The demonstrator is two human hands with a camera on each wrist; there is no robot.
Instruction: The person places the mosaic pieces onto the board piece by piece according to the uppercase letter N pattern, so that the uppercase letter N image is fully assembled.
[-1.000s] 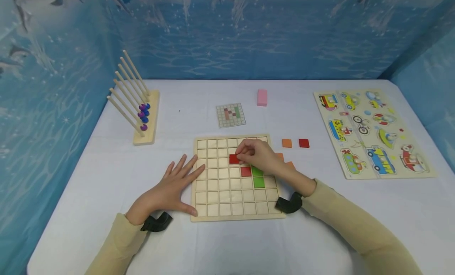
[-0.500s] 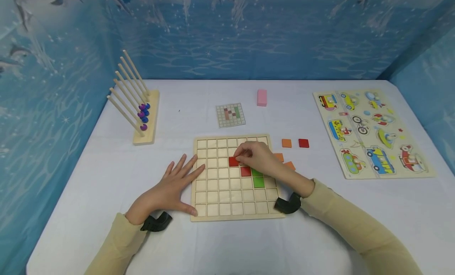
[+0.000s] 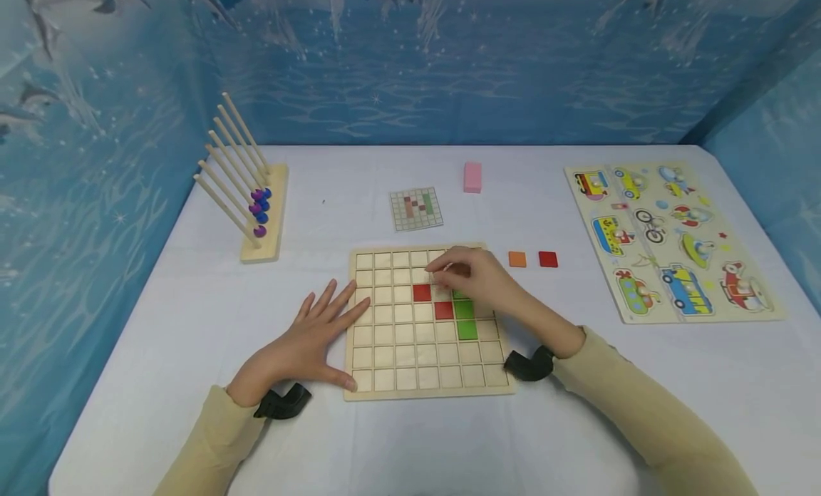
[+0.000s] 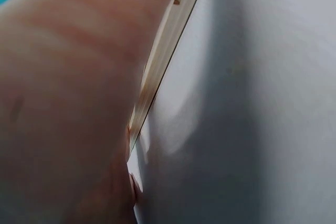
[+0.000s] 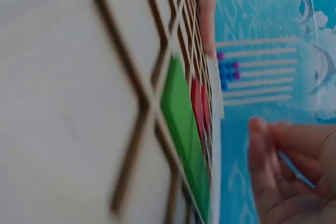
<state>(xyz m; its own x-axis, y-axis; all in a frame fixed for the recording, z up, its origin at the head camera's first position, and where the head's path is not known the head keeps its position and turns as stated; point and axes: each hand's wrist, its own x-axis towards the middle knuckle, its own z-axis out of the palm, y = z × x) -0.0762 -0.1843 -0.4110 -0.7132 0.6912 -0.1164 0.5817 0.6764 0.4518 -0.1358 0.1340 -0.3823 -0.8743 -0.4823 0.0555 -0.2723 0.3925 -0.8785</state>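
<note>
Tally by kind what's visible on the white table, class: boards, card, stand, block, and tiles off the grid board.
Grid board: 1
Puzzle board: 1
Pattern card: 1
Peg stand: 1
Pink block: 1
Orange tile: 1
Red tile: 1
Total visible: 7

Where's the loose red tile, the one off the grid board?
In the head view, the loose red tile lies on the white table, right of the grid board, just right of a loose orange tile.

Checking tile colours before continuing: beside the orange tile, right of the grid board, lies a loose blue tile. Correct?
No: the loose tile beside the orange tile, right of the grid board, is red, not blue, as the head view shows.
</note>
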